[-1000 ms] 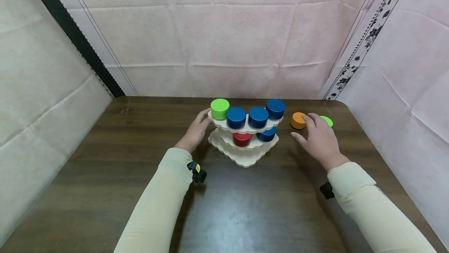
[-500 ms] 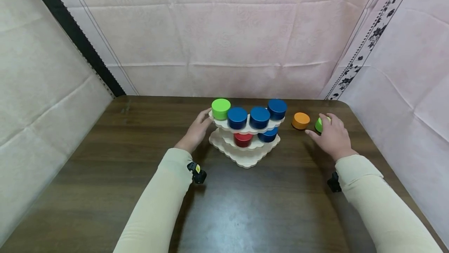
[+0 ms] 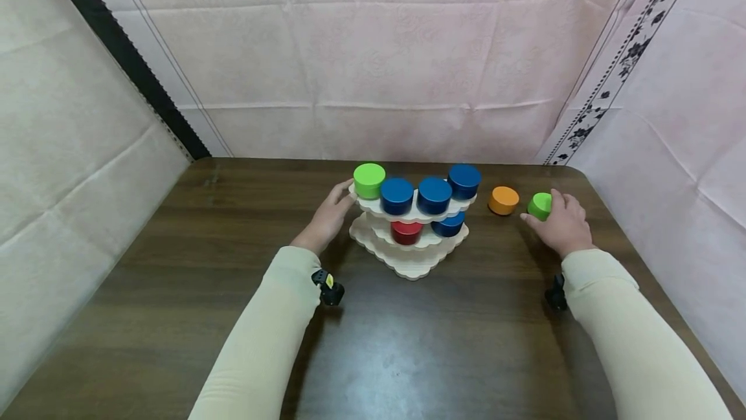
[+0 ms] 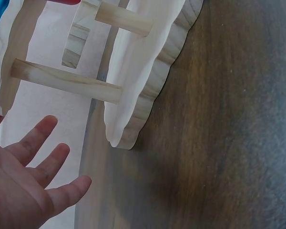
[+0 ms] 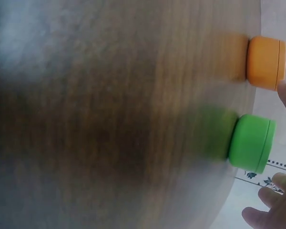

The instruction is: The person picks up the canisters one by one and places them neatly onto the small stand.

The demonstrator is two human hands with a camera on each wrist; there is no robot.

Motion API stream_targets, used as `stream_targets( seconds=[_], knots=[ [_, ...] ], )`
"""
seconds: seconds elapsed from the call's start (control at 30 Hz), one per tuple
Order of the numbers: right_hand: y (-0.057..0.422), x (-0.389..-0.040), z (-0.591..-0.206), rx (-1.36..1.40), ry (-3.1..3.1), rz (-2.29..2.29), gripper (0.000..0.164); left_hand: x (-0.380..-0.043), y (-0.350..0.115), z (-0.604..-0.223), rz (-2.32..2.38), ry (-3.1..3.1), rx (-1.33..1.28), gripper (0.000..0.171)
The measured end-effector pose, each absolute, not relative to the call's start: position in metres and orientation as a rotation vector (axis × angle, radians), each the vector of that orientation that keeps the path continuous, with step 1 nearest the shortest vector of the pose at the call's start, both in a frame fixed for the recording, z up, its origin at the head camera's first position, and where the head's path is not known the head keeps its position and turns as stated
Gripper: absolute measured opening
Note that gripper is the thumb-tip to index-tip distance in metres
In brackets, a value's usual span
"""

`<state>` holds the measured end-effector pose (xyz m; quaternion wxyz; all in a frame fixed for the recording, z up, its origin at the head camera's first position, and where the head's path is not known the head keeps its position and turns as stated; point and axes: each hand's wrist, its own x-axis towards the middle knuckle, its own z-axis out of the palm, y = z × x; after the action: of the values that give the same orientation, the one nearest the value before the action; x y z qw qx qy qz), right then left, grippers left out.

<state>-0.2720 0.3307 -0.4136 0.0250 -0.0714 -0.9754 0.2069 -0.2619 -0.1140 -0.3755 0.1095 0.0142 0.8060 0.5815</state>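
A tiered stand of pale wood (image 3: 410,258) with scalloped edges and round posts (image 4: 69,82) stands mid-table. My left hand (image 3: 326,216) pinches the left edge of its top tier; the other fingers (image 4: 69,190) spread straight below, the thumb out of sight. On that tier sit a short green cylinder (image 3: 370,182) and several blue cylinders (image 3: 434,195). A red cylinder (image 3: 406,232) and a blue one are lower down. My right hand (image 3: 562,222) has its fingers spread around another green cylinder (image 5: 250,143), seamed near its top, on the table; contact cannot be told.
An orange cylinder (image 3: 504,200) stands between the stand and the right hand's green one. The brown wooden table (image 3: 384,349) runs back to a white cloth wall (image 3: 361,77), with cloth also on both sides.
My right hand has moved right, past the orange cylinder, to the right side of the green one on the table. The left hand stays at the stand's top tier.
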Motion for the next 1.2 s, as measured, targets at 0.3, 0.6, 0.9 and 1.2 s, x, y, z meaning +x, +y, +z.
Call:
stream_targets(
  seconds=[0.3,0.6,0.9,1.2],
  knots=[
    [0.341,-0.279,-0.417,-0.316,-3.029,0.781,0.100,-0.265,-0.114,-0.380,1.698,2.387,0.055,0.053],
    [0.342,-0.285,-0.419,-0.378,-3.015,0.866,0.093,-0.266,-0.116,-0.380,1.708,2.394,0.078,0.053],
    [0.349,-0.294,-0.427,-0.480,-3.043,0.887,0.094,-0.264,-0.114,-0.377,1.703,2.394,0.071,0.053],
    [0.347,-0.297,-0.429,-0.467,-3.042,0.887,0.086,-0.261,-0.116,-0.372,1.694,2.364,0.072,0.054]
  ],
)
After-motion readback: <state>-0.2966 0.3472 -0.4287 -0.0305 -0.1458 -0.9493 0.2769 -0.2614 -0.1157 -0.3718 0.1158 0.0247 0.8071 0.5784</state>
